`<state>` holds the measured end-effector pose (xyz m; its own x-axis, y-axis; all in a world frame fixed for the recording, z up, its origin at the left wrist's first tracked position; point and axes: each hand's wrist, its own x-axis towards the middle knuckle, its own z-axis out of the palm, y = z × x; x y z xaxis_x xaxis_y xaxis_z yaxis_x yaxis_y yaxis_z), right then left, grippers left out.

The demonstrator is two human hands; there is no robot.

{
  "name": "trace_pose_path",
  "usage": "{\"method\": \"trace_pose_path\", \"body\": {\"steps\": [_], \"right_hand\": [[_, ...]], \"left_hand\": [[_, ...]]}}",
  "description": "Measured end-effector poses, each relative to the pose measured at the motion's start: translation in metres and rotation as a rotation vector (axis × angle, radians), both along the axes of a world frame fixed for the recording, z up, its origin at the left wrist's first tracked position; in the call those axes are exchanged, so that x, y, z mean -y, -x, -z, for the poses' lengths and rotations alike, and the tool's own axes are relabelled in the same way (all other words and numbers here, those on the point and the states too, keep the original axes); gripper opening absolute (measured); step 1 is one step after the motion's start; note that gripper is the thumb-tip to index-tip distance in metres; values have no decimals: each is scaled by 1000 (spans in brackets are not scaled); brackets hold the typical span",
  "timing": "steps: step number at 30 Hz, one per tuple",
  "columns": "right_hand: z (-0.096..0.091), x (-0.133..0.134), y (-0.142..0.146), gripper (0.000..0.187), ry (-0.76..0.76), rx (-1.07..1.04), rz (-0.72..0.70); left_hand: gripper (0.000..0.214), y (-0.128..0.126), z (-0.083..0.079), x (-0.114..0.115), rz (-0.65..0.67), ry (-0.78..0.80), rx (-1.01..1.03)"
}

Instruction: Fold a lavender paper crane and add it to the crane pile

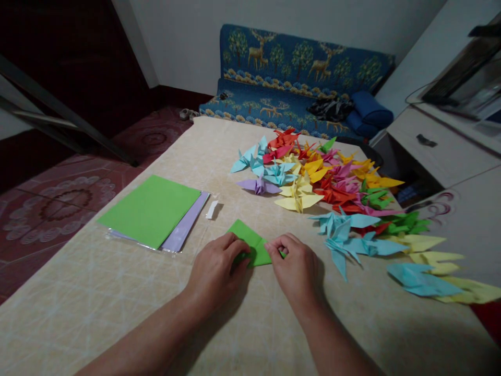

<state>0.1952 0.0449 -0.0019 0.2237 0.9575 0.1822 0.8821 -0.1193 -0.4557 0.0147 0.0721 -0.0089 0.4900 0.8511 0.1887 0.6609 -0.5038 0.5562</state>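
A folded piece of green origami paper (252, 241) lies on the table between my hands. My left hand (219, 261) rests over its left side, fingers bent and pressed on the paper; the fingertips are partly hidden. At the right corner, my right hand (294, 263) pinches the paper between thumb and curled fingers. Left of my hands is a stack of flat green sheets (151, 211), on top of a clear packet of purple paper (187, 222). A small white paper strip (212, 210) lies beside the packet.
Many folded paper cranes (299, 201) in several colours spread across the right side of the cloth-covered table (97, 292). Beyond the table stands a blue deer-patterned sofa (289, 68). A pale cabinet (442, 151) is at the right, a metal ladder-like frame (70, 112) at the left.
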Motion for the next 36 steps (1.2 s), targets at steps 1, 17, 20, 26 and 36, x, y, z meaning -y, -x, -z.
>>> {"method": "trace_pose_path", "body": {"steps": [1, 17, 20, 26, 36], "right_hand": [[0, 0, 0, 16, 2, 11, 4], [0, 5, -13, 7, 90, -65, -13], [0, 8, -19, 7, 96, -61, -10], [1, 10, -25, 6, 81, -22, 20], [5, 10, -24, 7, 85, -73, 65]], "left_hand": [[20, 0, 1, 0, 8, -14, 0], [22, 2, -1, 10, 129, -150, -77], [19, 2, 2, 9, 117, -206, -57], [16, -4, -2, 15, 84, -304, -102], [10, -17, -5, 27, 61, -394, -324]]}}
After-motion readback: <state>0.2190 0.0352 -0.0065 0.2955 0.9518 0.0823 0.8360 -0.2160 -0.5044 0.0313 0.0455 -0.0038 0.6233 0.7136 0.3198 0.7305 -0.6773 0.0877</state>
